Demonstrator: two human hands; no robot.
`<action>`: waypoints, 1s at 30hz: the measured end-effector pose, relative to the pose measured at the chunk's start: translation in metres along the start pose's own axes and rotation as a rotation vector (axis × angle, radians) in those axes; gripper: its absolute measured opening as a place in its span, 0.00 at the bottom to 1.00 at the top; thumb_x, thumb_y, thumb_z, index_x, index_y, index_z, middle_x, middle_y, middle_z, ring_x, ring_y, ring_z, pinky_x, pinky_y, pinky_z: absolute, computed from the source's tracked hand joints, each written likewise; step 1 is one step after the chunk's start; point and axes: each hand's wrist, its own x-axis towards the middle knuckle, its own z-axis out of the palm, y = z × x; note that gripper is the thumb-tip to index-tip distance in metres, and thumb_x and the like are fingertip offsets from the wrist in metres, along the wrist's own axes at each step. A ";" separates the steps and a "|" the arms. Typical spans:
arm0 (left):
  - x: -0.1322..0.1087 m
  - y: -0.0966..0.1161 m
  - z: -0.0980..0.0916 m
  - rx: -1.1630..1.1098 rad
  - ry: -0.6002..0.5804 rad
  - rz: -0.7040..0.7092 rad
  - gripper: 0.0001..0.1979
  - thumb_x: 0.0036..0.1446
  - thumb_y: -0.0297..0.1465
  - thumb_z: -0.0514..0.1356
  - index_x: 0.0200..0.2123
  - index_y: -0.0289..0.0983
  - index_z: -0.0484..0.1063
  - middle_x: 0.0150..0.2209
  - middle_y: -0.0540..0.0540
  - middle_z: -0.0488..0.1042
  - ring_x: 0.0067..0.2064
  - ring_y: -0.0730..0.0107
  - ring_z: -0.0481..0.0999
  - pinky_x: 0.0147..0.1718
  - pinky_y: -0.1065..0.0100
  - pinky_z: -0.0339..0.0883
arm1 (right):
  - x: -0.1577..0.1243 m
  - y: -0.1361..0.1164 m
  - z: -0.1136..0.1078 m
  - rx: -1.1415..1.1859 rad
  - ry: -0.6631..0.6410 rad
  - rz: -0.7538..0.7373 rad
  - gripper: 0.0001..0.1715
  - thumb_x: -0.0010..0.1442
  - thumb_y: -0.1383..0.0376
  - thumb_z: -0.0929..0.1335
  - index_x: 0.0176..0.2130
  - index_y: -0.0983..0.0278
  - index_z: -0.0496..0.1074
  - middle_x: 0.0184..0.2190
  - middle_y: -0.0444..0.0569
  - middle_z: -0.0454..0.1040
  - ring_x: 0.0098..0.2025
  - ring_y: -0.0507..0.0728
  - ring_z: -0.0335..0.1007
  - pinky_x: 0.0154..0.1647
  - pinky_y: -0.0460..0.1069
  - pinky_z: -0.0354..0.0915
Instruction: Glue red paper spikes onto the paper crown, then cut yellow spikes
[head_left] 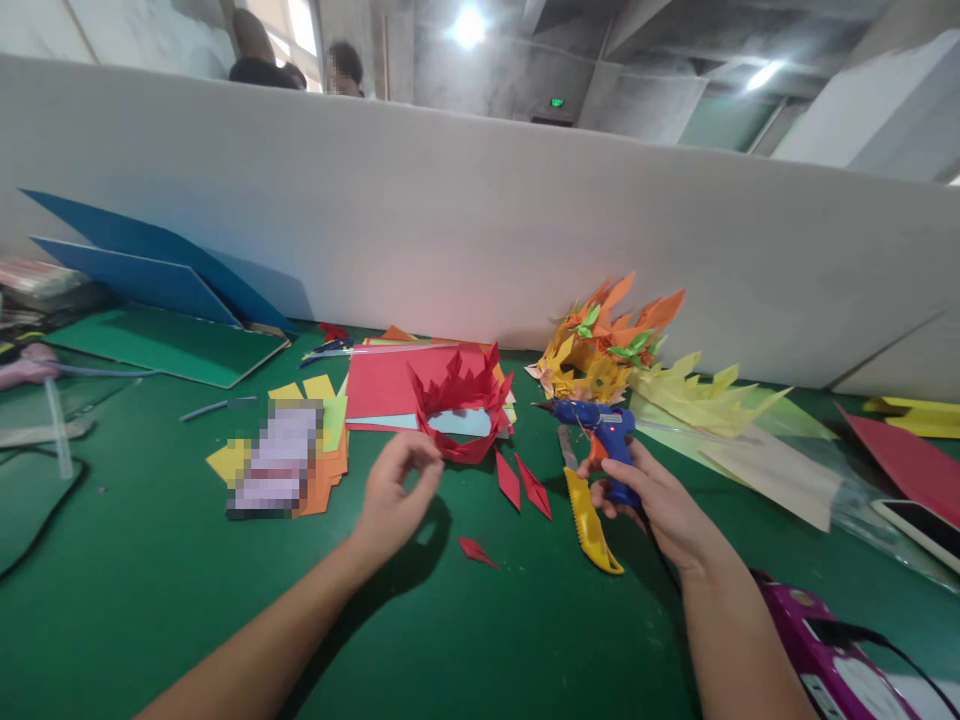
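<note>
My left hand [402, 492] is held above the table with its thumb and fingertips drawn together. Whatever lies between them, if anything, cannot be made out. Just past those fingertips sits a red paper crown [491, 425] with pointed folds; contact is unclear. My right hand [652, 495] grips a blue hot glue gun [616, 425], its nozzle pointing left and fingers by the orange trigger. Below the gun lies a yellow-handled knife [585, 520] with a serrated edge. Folded red paper points [534, 487] lie between my hands, and a smaller red piece [475, 551] lies closer to me.
Left, a phone [277, 455] rests on orange and yellow papers. Red sheets [379, 385] lie behind the crown. Orange and yellow paper crowns [585, 365] stand at back right. A purple box [832, 640] with a black cord sits front right. A white partition [450, 220] borders the table.
</note>
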 end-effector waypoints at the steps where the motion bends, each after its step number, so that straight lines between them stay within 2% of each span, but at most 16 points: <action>1: -0.004 0.001 0.005 0.099 -0.174 0.089 0.08 0.51 0.22 0.59 0.31 0.41 0.71 0.35 0.49 0.74 0.38 0.70 0.73 0.41 0.69 0.66 | -0.001 -0.001 0.001 0.017 -0.032 -0.002 0.24 0.46 0.54 0.72 0.39 0.59 0.63 0.29 0.42 0.73 0.22 0.50 0.66 0.19 0.44 0.59; 3: -0.009 0.000 0.014 0.259 -0.487 0.205 0.15 0.54 0.20 0.54 0.41 0.41 0.72 0.50 0.44 0.74 0.52 0.64 0.71 0.52 0.62 0.62 | -0.002 -0.002 0.004 0.018 -0.073 -0.007 0.23 0.46 0.54 0.72 0.37 0.59 0.62 0.25 0.41 0.72 0.19 0.49 0.64 0.16 0.43 0.56; 4: -0.011 -0.003 0.018 0.316 -0.603 0.251 0.19 0.55 0.19 0.51 0.46 0.41 0.71 0.55 0.43 0.70 0.57 0.62 0.66 0.56 0.59 0.59 | -0.002 -0.002 0.005 0.012 -0.079 -0.009 0.23 0.46 0.53 0.72 0.36 0.59 0.61 0.23 0.39 0.70 0.18 0.48 0.62 0.15 0.42 0.54; 5: -0.013 -0.006 0.022 0.364 -0.666 0.281 0.22 0.55 0.18 0.50 0.51 0.41 0.68 0.59 0.42 0.67 0.60 0.61 0.63 0.57 0.56 0.57 | -0.002 -0.002 0.006 0.008 -0.078 -0.008 0.23 0.45 0.53 0.72 0.35 0.59 0.61 0.20 0.38 0.69 0.17 0.48 0.61 0.15 0.42 0.52; 9: -0.009 -0.018 0.031 0.501 -0.768 0.341 0.24 0.58 0.21 0.49 0.56 0.40 0.64 0.61 0.40 0.64 0.56 0.57 0.65 0.55 0.54 0.59 | -0.002 -0.004 0.008 0.016 -0.033 -0.014 0.25 0.43 0.53 0.73 0.35 0.59 0.60 0.16 0.35 0.65 0.15 0.47 0.58 0.14 0.41 0.48; 12: 0.000 -0.018 0.036 0.647 -0.851 0.371 0.28 0.52 0.19 0.52 0.58 0.35 0.62 0.63 0.36 0.59 0.52 0.53 0.66 0.52 0.51 0.60 | -0.001 -0.004 0.007 0.048 -0.020 -0.026 0.26 0.43 0.54 0.73 0.38 0.59 0.61 0.16 0.34 0.64 0.15 0.47 0.57 0.14 0.41 0.47; 15: 0.008 -0.015 0.043 0.795 -0.926 0.444 0.29 0.50 0.17 0.52 0.58 0.29 0.61 0.61 0.32 0.61 0.47 0.54 0.67 0.49 0.54 0.62 | 0.000 -0.002 0.006 0.050 -0.017 -0.021 0.24 0.43 0.52 0.73 0.31 0.60 0.61 0.15 0.35 0.63 0.14 0.46 0.55 0.14 0.41 0.46; 19: 0.012 -0.015 0.051 0.927 -0.928 0.475 0.22 0.54 0.18 0.49 0.53 0.30 0.67 0.49 0.34 0.72 0.43 0.56 0.68 0.45 0.59 0.64 | 0.003 0.003 0.007 0.008 -0.047 -0.008 0.28 0.43 0.45 0.72 0.22 0.61 0.58 0.14 0.38 0.61 0.13 0.46 0.54 0.13 0.43 0.47; 23: 0.013 -0.016 0.047 0.933 -0.893 0.387 0.14 0.57 0.20 0.51 0.42 0.32 0.73 0.39 0.37 0.72 0.39 0.58 0.69 0.39 0.62 0.64 | 0.006 0.009 0.010 -0.002 -0.046 0.013 0.30 0.42 0.42 0.72 0.21 0.62 0.59 0.12 0.38 0.59 0.13 0.47 0.53 0.13 0.43 0.47; 27: 0.009 -0.003 0.041 0.579 -0.690 0.245 0.05 0.55 0.24 0.57 0.36 0.36 0.71 0.36 0.43 0.71 0.39 0.62 0.70 0.39 0.65 0.63 | 0.006 0.009 0.015 0.041 -0.030 0.011 0.29 0.40 0.44 0.74 0.22 0.62 0.62 0.11 0.37 0.60 0.13 0.47 0.53 0.14 0.43 0.50; 30: 0.004 0.016 0.038 0.213 -0.486 0.049 0.04 0.55 0.26 0.57 0.35 0.39 0.69 0.34 0.46 0.71 0.36 0.66 0.70 0.38 0.68 0.63 | 0.005 0.007 0.017 0.061 -0.041 -0.017 0.28 0.41 0.44 0.74 0.23 0.62 0.61 0.11 0.37 0.60 0.14 0.47 0.54 0.16 0.44 0.52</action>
